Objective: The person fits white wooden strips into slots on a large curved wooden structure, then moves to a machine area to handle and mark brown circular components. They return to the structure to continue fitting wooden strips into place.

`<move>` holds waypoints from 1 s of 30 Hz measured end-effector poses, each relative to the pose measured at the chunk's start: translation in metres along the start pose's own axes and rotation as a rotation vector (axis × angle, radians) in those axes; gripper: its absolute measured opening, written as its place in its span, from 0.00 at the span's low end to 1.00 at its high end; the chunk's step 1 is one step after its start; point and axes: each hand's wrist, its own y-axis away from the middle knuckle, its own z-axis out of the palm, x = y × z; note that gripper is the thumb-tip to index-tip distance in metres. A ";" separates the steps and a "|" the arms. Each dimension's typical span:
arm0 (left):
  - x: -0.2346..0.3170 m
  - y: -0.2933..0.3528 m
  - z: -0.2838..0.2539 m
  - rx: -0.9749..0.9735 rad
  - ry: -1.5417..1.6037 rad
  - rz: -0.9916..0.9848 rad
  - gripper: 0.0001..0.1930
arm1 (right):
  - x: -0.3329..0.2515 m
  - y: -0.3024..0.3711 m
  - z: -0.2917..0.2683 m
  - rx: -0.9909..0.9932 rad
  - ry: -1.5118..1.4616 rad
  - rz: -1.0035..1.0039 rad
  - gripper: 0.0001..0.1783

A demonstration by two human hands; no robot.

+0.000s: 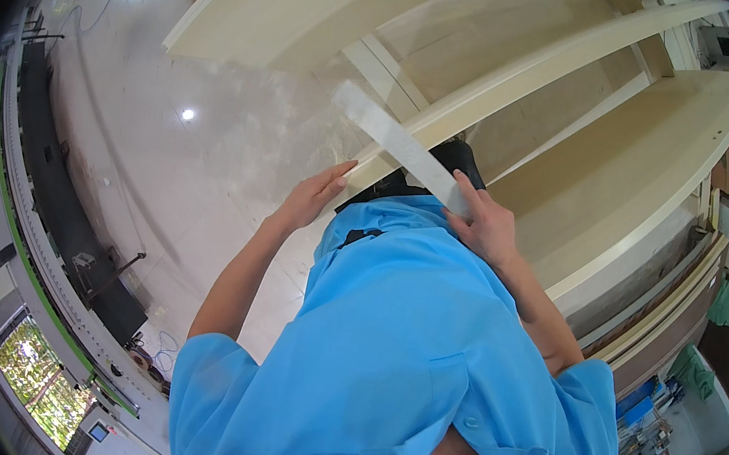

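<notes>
My right hand [484, 223] is closed on one end of a long, flat whitish strip [397, 141]. The strip's other end points up and to the left, and it crosses above a long narrow cream board edge [526, 71]. At the near end of that cream board, my left hand [314, 197] holds its edge, fingertips against the side. Part of the left hand's grip is hidden by the board. What exactly the strip is made of I cannot make out.
Another cream panel [272, 10] lies at the far left, and a wide cream panel [631, 177] extends on the right. Stacked boards [679, 308] line the right side. A long machine with a black rail [73, 176] runs along the left. A thin blue cable crosses the shiny floor [151, 131].
</notes>
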 end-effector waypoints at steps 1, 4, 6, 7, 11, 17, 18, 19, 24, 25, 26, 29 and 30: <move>0.000 0.000 0.001 0.000 -0.019 -0.014 0.31 | -0.002 0.001 0.002 -0.014 0.028 -0.001 0.40; 0.004 -0.003 -0.001 0.009 -0.044 0.009 0.32 | -0.006 0.001 0.004 0.005 0.031 -0.071 0.40; 0.008 -0.004 -0.005 0.000 -0.033 -0.008 0.32 | -0.008 0.001 0.005 -0.005 0.037 -0.096 0.40; 0.011 -0.005 -0.007 -0.009 -0.056 -0.015 0.33 | -0.007 0.002 0.004 -0.026 0.058 -0.096 0.40; 0.024 -0.016 -0.009 -0.043 -0.159 -0.008 0.33 | 0.002 0.003 0.000 -0.001 0.035 -0.008 0.39; 0.069 -0.089 0.021 0.030 -0.180 0.125 0.32 | 0.041 -0.012 -0.030 0.302 0.018 0.264 0.38; 0.080 -0.105 0.027 0.042 -0.174 0.177 0.32 | 0.047 -0.015 -0.038 0.319 0.006 0.280 0.39; 0.090 -0.122 0.031 0.039 -0.144 0.206 0.32 | 0.053 -0.019 -0.046 0.336 -0.004 0.290 0.39; 0.150 -0.202 0.053 -0.001 -0.073 0.237 0.35 | 0.084 -0.041 -0.088 0.392 -0.019 0.372 0.40; 0.161 -0.216 0.057 -0.006 -0.089 0.227 0.35 | 0.094 -0.047 -0.098 0.365 0.001 0.388 0.40; 0.168 -0.223 0.058 -0.012 -0.107 0.212 0.35 | 0.100 -0.052 -0.105 0.335 0.017 0.405 0.40; 0.196 -0.255 0.063 0.002 -0.151 0.226 0.33 | 0.126 -0.064 -0.129 0.405 -0.028 0.340 0.40; 0.204 -0.264 0.064 0.012 -0.156 0.233 0.33 | 0.133 -0.067 -0.134 0.400 -0.027 0.325 0.40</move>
